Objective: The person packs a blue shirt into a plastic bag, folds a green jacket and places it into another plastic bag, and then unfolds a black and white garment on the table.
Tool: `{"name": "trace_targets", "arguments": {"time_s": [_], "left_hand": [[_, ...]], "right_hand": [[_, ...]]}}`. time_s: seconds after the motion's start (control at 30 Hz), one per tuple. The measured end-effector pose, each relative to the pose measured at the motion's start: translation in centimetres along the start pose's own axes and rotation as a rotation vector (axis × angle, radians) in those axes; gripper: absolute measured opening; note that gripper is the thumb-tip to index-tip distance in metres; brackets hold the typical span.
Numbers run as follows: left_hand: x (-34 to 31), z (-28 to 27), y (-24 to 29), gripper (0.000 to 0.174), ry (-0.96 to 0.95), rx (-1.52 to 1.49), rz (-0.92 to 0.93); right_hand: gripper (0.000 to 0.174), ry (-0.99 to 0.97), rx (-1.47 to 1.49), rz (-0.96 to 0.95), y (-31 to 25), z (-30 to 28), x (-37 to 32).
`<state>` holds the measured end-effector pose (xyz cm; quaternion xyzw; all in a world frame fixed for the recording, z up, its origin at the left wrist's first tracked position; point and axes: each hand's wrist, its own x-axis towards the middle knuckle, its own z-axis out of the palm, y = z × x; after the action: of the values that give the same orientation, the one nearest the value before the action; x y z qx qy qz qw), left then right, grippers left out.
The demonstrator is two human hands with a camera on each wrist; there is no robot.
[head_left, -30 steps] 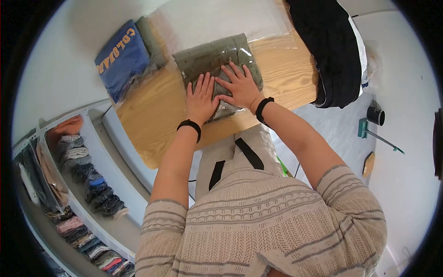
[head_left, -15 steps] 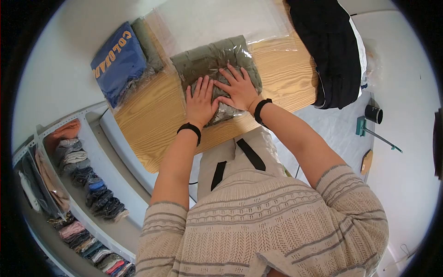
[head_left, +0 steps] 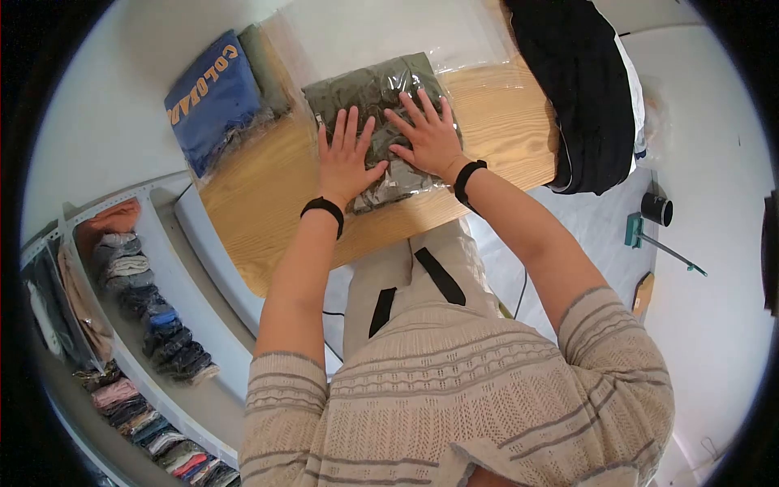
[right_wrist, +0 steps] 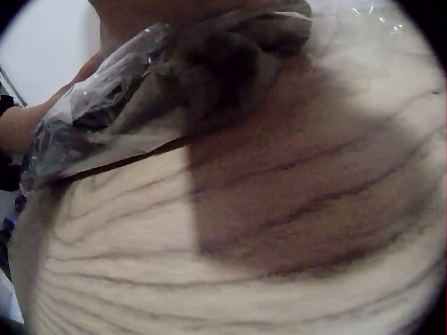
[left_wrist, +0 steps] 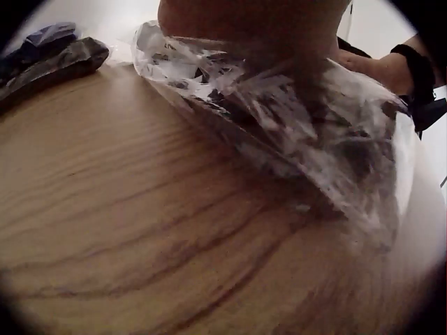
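Note:
An olive-green folded garment in a clear plastic bag [head_left: 369, 89] lies on the wooden table [head_left: 260, 199] in front of the person. The left hand [head_left: 345, 162] rests on its left part with fingers straight and spread, palm down. On its right part lies the right hand [head_left: 430, 142], also flat with spread fingers. The thumbs point towards each other, a little apart. Crinkled clear plastic [left_wrist: 279, 125] shows under the left hand in the left wrist view. In the right wrist view the bag's near edge [right_wrist: 119, 118] sits close to the table edge.
To the left lie a blue bagged garment with orange lettering [head_left: 215, 101] and a green one [head_left: 264, 69]. Flat clear bags [head_left: 389, 32] lie at the back. Black clothing [head_left: 580, 97] hangs over the table's right end. Shelves of folded clothes [head_left: 154, 308] stand at lower left.
Both hands have moved apart from each other, and slightly forward over the bagged garment. The fingers are spread wider, and the bag looks flatter.

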<state>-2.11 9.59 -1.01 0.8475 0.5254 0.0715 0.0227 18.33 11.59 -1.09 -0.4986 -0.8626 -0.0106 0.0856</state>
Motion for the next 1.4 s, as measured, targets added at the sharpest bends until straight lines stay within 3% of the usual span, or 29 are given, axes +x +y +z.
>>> {"name": "trace_targets", "arguments": {"time_s": [0.27,0.67,1.27,1.4], "left_hand": [[1.0,0.6,-0.3,0.091,-0.197,0.041,-0.075],[1.6,1.1,-0.8,0.093,-0.235,-0.011,-0.072],[1.1,1.7,-1.1,0.087,-0.135,-0.069,-0.078],[0.9,2.3,-1.1,0.086,-0.108,-0.071,-0.08]], "right_hand": [[0.058,-0.039,0.081,0.013,0.4,0.9,0.5],[0.055,-0.081,0.128,0.055,0.3,1.1,1.2],[0.049,0.01,0.222,0.036,0.9,1.4,0.9],[0.047,0.055,0.256,0.011,-0.6,-3.1,-1.5]]}}
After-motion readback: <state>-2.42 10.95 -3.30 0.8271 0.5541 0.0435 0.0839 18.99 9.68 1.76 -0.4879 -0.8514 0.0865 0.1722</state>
